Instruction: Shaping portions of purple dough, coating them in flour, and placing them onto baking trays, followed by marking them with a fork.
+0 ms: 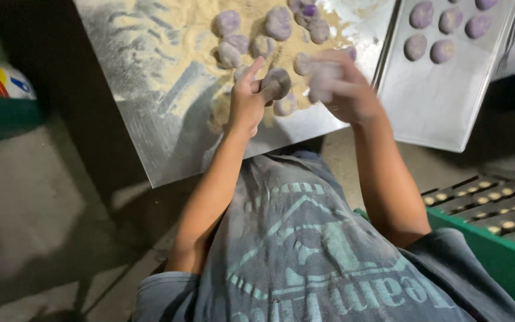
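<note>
Two metal surfaces fill the view: a floured worktop (150, 119) and, against its right edge, a baking tray (436, 107) with purple dough balls (442, 36) spaced apart along its far end, likely so they don't stick. More floured pieces (251, 36) cluster at the worktop's far middle. The left hand (247, 101) pinches a flattened dough piece (276, 82) above the near edge; the right hand (344, 86), blurred, seems curled around another lump (323, 80).
</note>
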